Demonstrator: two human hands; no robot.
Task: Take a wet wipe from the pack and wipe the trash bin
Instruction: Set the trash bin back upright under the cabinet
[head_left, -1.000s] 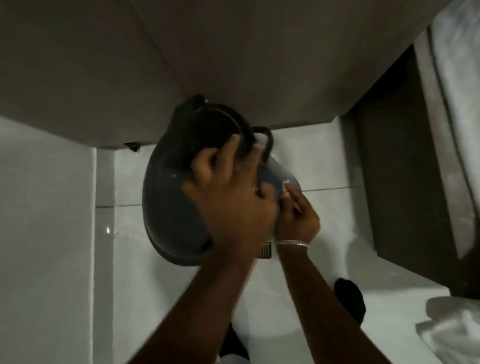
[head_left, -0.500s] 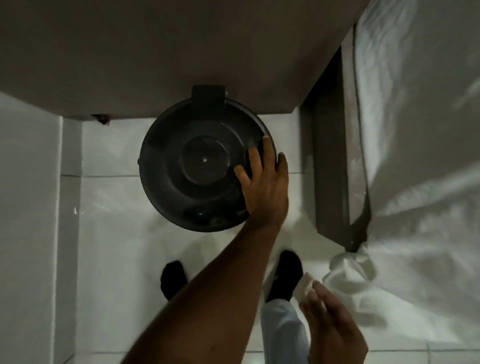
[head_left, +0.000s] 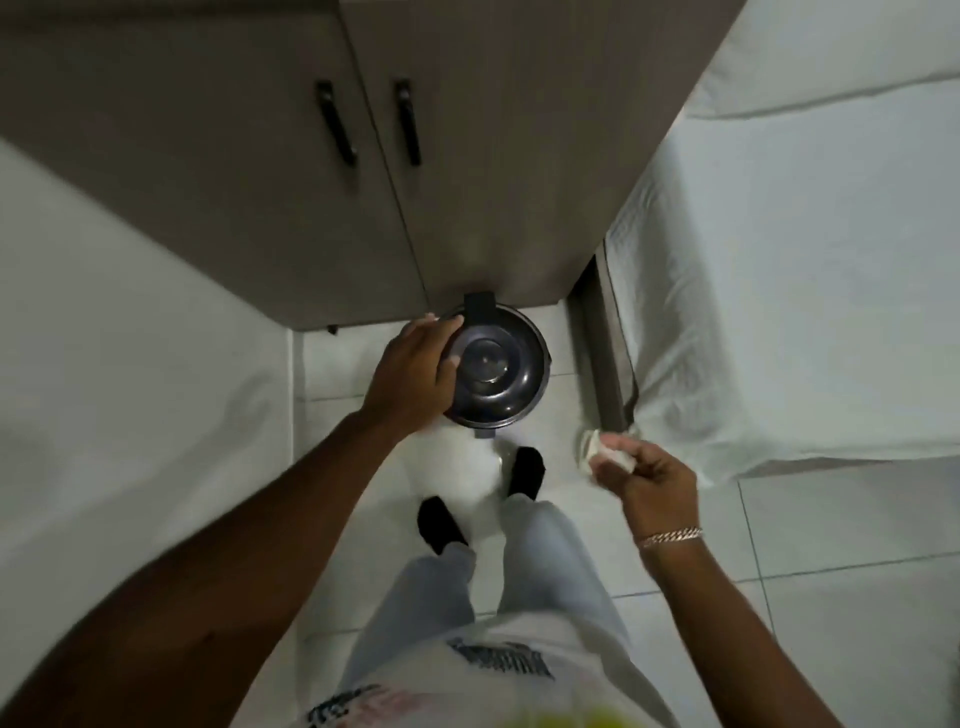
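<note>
The dark round trash bin (head_left: 498, 364) stands upright on the white tiled floor, its lid shut, against the foot of a cabinet. My left hand (head_left: 410, 369) reaches down over the lid's left edge, fingers spread with nothing in them; whether it touches the bin I cannot tell. My right hand (head_left: 649, 483) is held off to the right, away from the bin, and pinches a crumpled white wet wipe (head_left: 602, 452) between its fingertips. The pack of wipes is out of view.
A brown cabinet (head_left: 467, 197) with two black handles rises behind the bin. A bed in a white sheet (head_left: 779, 260) fills the right side, a white surface (head_left: 130, 364) the left. My feet in black socks (head_left: 527, 470) stand just before the bin.
The bin, tilted and held while my right hand wiped it, now stands upright. My view has risen. My left hand shifted from the lid's right edge to its left; my right hand drew away with the wipe.
</note>
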